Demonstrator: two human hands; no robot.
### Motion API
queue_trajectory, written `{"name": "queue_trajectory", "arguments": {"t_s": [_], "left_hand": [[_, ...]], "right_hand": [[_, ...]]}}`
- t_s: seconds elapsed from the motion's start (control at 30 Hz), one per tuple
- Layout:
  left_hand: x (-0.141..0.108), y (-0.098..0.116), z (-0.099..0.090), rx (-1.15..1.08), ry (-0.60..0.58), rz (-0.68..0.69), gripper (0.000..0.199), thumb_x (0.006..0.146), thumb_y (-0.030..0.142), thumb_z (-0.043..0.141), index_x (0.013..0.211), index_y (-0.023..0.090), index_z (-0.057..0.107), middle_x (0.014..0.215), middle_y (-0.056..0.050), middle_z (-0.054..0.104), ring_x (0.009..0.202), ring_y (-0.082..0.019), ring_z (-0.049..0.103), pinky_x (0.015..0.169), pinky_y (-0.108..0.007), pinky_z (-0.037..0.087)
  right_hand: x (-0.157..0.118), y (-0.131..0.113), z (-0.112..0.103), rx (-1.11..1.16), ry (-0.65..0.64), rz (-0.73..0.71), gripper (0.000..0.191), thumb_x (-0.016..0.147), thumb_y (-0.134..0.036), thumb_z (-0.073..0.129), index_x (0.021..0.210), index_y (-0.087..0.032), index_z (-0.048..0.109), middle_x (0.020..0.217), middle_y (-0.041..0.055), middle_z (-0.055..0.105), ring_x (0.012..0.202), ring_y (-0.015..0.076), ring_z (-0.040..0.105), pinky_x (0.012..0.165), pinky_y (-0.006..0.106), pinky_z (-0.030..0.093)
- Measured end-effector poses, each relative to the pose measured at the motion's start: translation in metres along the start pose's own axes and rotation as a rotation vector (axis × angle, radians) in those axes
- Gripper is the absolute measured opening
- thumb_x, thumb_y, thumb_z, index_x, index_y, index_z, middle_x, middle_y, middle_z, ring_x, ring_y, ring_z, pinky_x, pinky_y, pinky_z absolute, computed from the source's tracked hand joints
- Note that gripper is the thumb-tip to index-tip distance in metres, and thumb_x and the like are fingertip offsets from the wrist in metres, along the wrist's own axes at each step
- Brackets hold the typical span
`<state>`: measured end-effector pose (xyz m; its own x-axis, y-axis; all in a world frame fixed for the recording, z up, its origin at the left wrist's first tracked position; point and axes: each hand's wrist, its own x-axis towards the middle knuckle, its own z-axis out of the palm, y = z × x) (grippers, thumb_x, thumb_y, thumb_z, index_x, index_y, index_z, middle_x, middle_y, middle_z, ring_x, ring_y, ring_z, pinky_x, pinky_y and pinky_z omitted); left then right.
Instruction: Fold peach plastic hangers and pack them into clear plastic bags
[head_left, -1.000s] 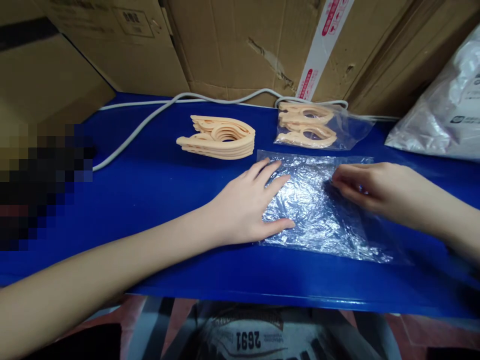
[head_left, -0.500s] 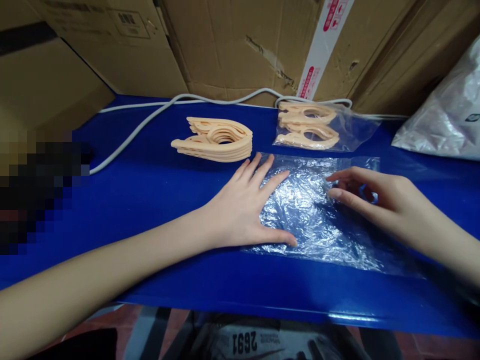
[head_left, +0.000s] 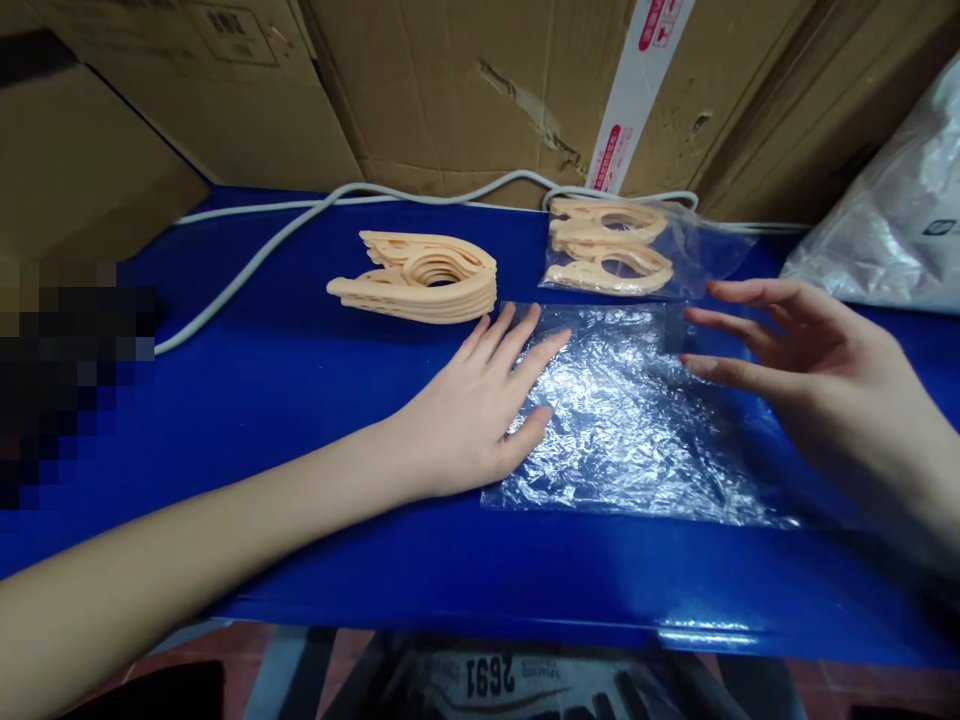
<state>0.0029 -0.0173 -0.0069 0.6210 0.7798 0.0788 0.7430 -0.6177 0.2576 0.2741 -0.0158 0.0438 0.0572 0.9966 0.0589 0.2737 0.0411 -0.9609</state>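
A clear plastic bag (head_left: pixel 630 410) lies flat and crinkled on the blue table. My left hand (head_left: pixel 480 410) rests on the bag's left edge, palm down with the fingers spread. Above the bag's right part is my right hand (head_left: pixel 795 360), fingers apart and nothing between them. Just beyond my left fingertips sits a stack of peach folding plastic hangers (head_left: pixel 420 310). Behind the bag, more peach hangers (head_left: pixel 622 275) lie inside a second clear bag (head_left: pixel 701 255).
A white cable (head_left: pixel 277 240) runs along the back of the blue table (head_left: pixel 337 550). Cardboard boxes (head_left: pixel 420 100) stand behind it. At the right back is a large whitish plastic sack (head_left: pixel 877 240). Part of the left side is pixelated.
My right hand has moved up and right, and its fingers have spread from a near pinch. The left thumb has drawn in towards the fingers. The bag looks smoother.
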Motion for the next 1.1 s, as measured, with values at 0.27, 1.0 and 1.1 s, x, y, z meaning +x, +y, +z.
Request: {"name": "queue_trajectory", "arguments": {"t_s": [0.27,1.0,1.1], "left_hand": [[0.0,-0.004,-0.004,0.059,0.017,0.005,0.079,0.103,0.058,0.046,0.164,0.012,0.029,0.172,-0.024,0.023,0.162,-0.038,0.021,0.131,-0.055,0.024],[-0.001,-0.006,-0.002,-0.005,0.018,0.013,0.073,0.106,0.057,0.042,0.161,0.011,0.036,0.174,-0.019,0.021,0.164,-0.034,0.014,0.132,-0.054,0.021],[0.0,-0.006,-0.002,-0.001,0.013,0.039,0.07,0.108,0.056,0.038,0.161,0.009,0.035,0.174,-0.019,0.024,0.163,-0.032,0.016,0.132,-0.053,0.023]], "right_hand": [[0.005,0.003,-0.008,-0.261,0.002,-0.036,0.044,0.063,-0.042,0.09,0.098,-0.027,0.068,0.112,0.0017,0.066,0.113,0.0254,0.063,0.107,0.045,0.053],[0.013,0.012,-0.03,-0.816,-0.171,-0.15,0.069,0.08,-0.068,0.068,0.132,-0.026,0.055,0.098,0.0077,0.073,0.08,0.0265,0.07,0.069,0.043,0.053],[0.013,0.01,-0.027,-0.573,-0.276,-0.098,0.061,0.082,-0.059,0.071,0.131,-0.027,0.054,0.092,0.0054,0.074,0.077,0.0225,0.069,0.065,0.037,0.054]]}}
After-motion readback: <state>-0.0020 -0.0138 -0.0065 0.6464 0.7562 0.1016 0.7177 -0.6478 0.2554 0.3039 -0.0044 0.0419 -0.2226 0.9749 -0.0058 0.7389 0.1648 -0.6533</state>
